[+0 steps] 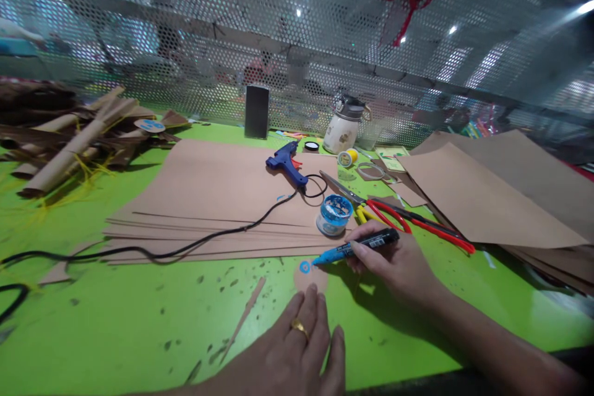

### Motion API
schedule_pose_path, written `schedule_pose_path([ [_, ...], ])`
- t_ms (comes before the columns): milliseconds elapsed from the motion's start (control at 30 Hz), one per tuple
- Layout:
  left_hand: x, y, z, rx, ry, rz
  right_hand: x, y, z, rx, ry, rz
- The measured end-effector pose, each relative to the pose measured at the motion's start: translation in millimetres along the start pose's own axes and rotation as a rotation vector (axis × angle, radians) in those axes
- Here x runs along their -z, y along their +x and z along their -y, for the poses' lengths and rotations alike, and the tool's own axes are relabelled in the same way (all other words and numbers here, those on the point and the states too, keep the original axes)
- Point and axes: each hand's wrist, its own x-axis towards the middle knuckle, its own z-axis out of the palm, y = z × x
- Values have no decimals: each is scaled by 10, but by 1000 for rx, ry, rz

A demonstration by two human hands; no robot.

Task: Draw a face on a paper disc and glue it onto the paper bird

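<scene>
A small round piece of brown paper (pixel 310 283) lies on the green table, with a blue ring-shaped mark on its upper part. My left hand (pixel 297 340) rests flat, fingers stretched out, with the fingertips on the lower edge of that paper disc. My right hand (pixel 394 263) grips a marker (pixel 366 244) with a black body and a blue front end. Its tip touches or hovers just over the disc beside the blue mark; which of the two I cannot tell. Just beyond the marker stands an open jar of blue paint (pixel 334 216).
A blue glue gun (pixel 286 162) with a black cord (pixel 199 238) lies on stacked brown paper sheets (pixel 208 173). Red-handled scissors (pixel 390 213) lie right of the jar. More brown sheets (pixel 482 192) are at right, rolled paper (pixel 74 148) at left, and a flask (pixel 342 127) stands behind.
</scene>
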Motion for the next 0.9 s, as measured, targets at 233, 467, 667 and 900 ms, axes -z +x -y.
schedule_pose_path([
  [233,4,0,-4,11,2,18,-3,-16,7,-38,30,-27],
  [467,7,5,4,-2,-11,24,-12,-2,0,21,2,6],
  [667,0,4,-8,7,33,15,10,-6,-12,9,-18,-15],
  [900,11,17,-7,12,13,31,-1,-11,11,-17,4,-75],
])
